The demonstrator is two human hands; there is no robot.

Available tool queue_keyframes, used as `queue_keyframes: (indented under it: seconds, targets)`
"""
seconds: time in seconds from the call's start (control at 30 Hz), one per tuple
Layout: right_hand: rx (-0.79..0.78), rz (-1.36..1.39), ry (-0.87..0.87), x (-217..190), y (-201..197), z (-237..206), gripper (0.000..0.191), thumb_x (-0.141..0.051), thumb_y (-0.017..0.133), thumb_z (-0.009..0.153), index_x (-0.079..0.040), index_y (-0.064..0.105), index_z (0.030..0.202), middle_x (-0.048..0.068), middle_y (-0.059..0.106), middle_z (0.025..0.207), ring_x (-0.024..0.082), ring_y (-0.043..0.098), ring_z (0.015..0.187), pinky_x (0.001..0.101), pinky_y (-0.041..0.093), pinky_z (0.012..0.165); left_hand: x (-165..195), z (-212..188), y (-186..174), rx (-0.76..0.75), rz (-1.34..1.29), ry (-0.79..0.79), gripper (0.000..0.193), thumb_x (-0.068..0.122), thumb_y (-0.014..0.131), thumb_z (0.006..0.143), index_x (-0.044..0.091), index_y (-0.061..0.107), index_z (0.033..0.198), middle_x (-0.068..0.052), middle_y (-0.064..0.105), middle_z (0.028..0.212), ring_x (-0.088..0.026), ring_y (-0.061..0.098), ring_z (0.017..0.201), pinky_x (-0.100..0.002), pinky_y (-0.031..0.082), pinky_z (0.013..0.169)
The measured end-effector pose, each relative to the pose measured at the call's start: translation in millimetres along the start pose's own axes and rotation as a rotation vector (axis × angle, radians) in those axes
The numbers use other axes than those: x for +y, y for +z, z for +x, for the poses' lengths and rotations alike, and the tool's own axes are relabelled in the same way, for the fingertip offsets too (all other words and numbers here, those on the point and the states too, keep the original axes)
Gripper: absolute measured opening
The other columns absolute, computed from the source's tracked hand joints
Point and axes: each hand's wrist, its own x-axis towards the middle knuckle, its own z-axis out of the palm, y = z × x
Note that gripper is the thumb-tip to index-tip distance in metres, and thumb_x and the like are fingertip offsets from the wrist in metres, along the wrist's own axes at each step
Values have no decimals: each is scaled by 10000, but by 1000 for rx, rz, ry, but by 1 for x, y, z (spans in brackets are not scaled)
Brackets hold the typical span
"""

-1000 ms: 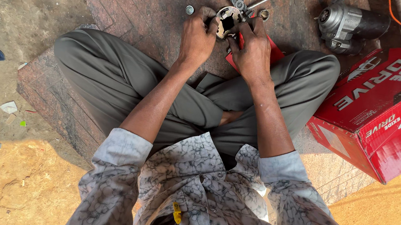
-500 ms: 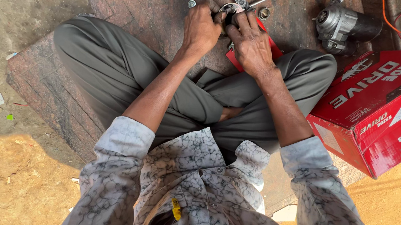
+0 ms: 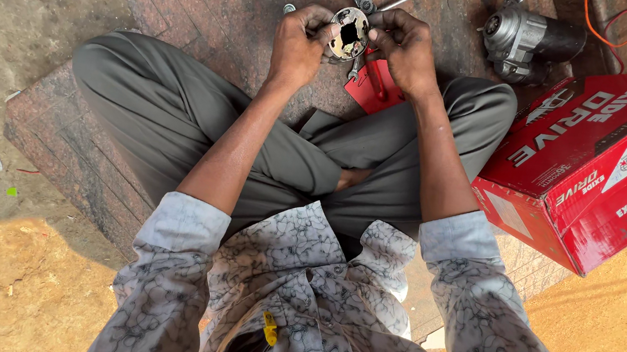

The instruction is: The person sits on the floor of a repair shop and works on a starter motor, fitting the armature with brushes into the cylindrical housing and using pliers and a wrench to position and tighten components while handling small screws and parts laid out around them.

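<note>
Head view | left hand (image 3: 297,44) and right hand (image 3: 407,49) pinched the round metal brush plate (image 3: 348,34), fingers clamped on opposite rims, above the red cloth (image 3: 374,89) | judged light, rigid, greasy; rim grip safest.

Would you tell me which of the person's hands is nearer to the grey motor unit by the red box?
Right. The right hand is just left of the motor unit; the left hand is farther, beyond the round plate.
</note>
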Motion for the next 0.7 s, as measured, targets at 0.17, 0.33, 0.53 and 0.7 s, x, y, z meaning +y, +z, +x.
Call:
queue_keyframes:
  seconds: [0.17, 0.33, 0.53, 0.7]
  targets:
    - [4, 12, 26, 2, 3, 15, 55, -13, 693, 1037, 29, 678, 1069, 61, 736, 933, 115, 726, 807, 281, 649, 708, -7, -8, 0, 89, 100, 87, 100, 59, 730, 935, 4, 724, 1017, -66, 784, 848, -97, 729, 703, -271, 593, 613]
    - [-36, 41, 30, -8, 2, 11, 91, -24, 660, 1016, 14, 656, 1099, 34, 732, 917, 100, 727, 776, 277, 659, 645, -5, -13, 5, 125, 137, 102, 128, 69, 710, 955, -8, 715, 1058, -98, 787, 919, -134, 743, 788, -311, 596, 719]
    - [-17, -89, 9, -15, 7, 3, 96, -50, 636, 1055, 41, 652, 1083, 76, 729, 909, 114, 739, 742, 284, 662, 613, 7, -14, 3, 100, 247, 126, 139, 85, 696, 977, 6, 713, 1091, -87, 782, 936, -136, 737, 779, -310, 591, 690]
    - [3, 44, 30, -15, 9, -6, 96, -22, 600, 1069, 33, 617, 1145, 84, 702, 970, 121, 714, 753, 299, 671, 620, 15, -18, 4, 104, 268, 262, 160, 89, 710, 989, 1, 705, 1123, -108, 757, 982, -141, 735, 811, -317, 595, 694]
